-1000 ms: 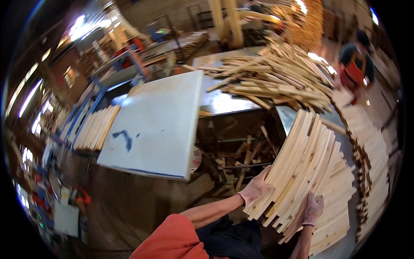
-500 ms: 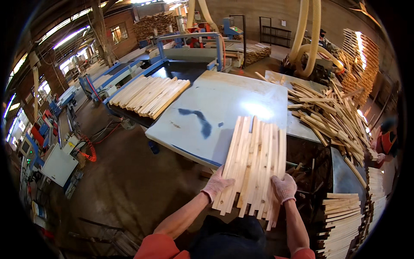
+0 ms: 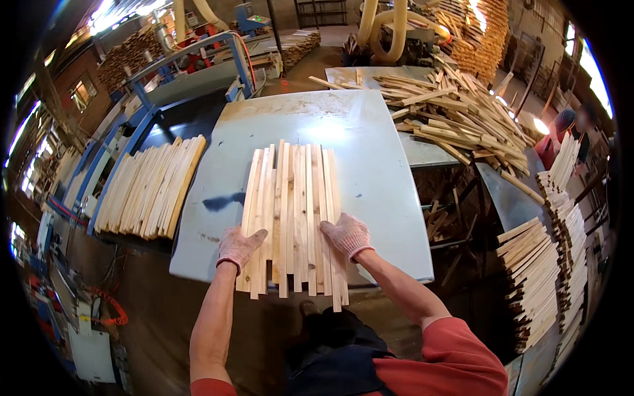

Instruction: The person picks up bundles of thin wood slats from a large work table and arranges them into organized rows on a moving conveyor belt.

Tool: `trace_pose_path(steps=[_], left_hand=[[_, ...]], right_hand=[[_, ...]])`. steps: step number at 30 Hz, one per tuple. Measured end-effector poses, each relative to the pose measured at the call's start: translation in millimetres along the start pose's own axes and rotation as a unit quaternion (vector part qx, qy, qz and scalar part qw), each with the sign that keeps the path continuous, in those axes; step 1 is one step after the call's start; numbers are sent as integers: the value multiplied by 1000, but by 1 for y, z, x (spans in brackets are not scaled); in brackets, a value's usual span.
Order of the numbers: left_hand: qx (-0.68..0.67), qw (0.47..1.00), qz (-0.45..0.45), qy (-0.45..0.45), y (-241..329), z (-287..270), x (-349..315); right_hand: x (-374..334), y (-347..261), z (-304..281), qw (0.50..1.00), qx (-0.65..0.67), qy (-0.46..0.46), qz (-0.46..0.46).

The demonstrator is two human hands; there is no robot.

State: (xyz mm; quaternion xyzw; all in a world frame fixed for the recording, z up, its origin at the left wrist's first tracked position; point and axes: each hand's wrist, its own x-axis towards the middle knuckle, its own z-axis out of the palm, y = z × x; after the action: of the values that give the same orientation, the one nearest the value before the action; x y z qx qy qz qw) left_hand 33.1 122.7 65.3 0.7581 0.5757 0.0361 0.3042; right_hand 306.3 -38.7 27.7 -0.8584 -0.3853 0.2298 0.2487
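Note:
A flat bundle of wooden strips (image 3: 297, 211) lies side by side on the grey metal table (image 3: 383, 191), its uneven near ends jutting past the table's front edge. My left hand (image 3: 240, 247), in a pale knitted glove, grips the bundle's left side with the thumb on top. On the opposite side my right hand (image 3: 347, 236), gloved alike, clasps the outer strips, thumb also on top. The fingers beneath and beside the wood are partly hidden. To the left, another row of strips (image 3: 150, 188) rests on the dark conveyor belt (image 3: 191, 119) of a blue-framed machine.
A loose heap of wooden strips (image 3: 456, 119) covers a table at the back right. Neat strip stacks (image 3: 531, 284) stand at the right, near another person (image 3: 551, 145) in red. Thick hoses (image 3: 389, 39) hang behind. An orange coiled cable (image 3: 115, 309) is at lower left.
Both hands have carried the bundle left and forward onto the metal table. My view has turned to the right, and the other person shows more fully.

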Motion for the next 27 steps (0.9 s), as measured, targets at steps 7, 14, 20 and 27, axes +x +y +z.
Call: trace_pose_path(steps=[7, 14, 20, 27], left_hand=[[93, 986, 45, 134, -33, -30, 93], [156, 906, 369, 137, 30, 30, 23], [146, 930, 332, 58, 36, 41, 26], [91, 938, 317, 106, 28, 57, 26]], right_hand=[[81, -77, 37, 998, 48, -42, 0], [255, -131, 22, 979, -37, 124, -158], [355, -149, 30, 984, -126, 42, -122], [317, -182, -12, 980, 127, 75, -136]])
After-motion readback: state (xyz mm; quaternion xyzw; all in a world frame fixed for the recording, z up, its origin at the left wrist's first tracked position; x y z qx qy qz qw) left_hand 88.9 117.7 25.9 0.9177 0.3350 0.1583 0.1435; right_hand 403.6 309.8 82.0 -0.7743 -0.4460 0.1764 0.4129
